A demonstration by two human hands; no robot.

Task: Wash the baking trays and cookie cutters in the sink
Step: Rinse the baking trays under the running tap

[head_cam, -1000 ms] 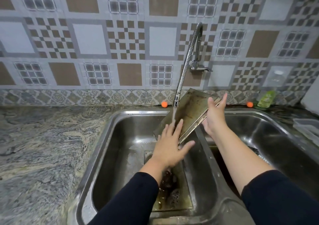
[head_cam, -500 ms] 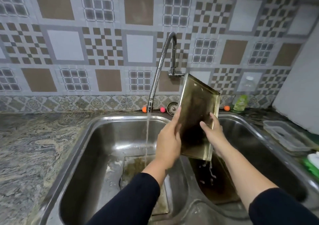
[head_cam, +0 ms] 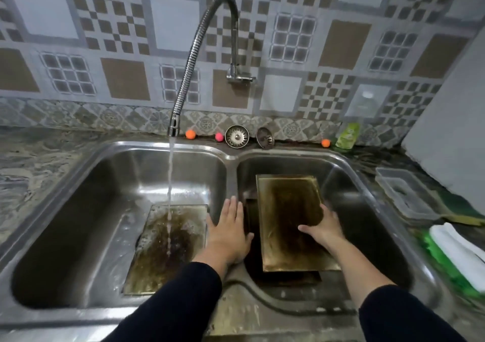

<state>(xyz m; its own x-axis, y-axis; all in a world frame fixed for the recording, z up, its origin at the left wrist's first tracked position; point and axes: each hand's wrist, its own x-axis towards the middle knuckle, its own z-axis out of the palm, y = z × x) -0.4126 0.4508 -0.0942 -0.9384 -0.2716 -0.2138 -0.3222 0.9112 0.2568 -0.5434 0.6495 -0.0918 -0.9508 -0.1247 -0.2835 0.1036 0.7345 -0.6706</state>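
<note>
- A stainless double sink [head_cam: 231,155] is set into a marbled table [head_cam: 39,163] below a patterned tile wall.
- The flexible faucet [head_cam: 194,52] pours a stream of water [head_cam: 170,184] onto a grimy baking tray [head_cam: 157,263] lying flat in the left basin.
- The right hand [head_cam: 324,226] grips the right edge of a second browned baking tray [head_cam: 286,210] in the right basin, which sits over a darker tray [head_cam: 250,210] beneath.
- The left hand [head_cam: 228,232] lies flat with fingers spread on the divider between the basins.
- Two drain strainers [head_cam: 237,136] lean against the wall behind the sink, with small orange and pink balls [head_cam: 190,134] beside them.
- A clear plastic container [head_cam: 404,194] and a green sponge [head_cam: 446,268] sit on the right.
</note>
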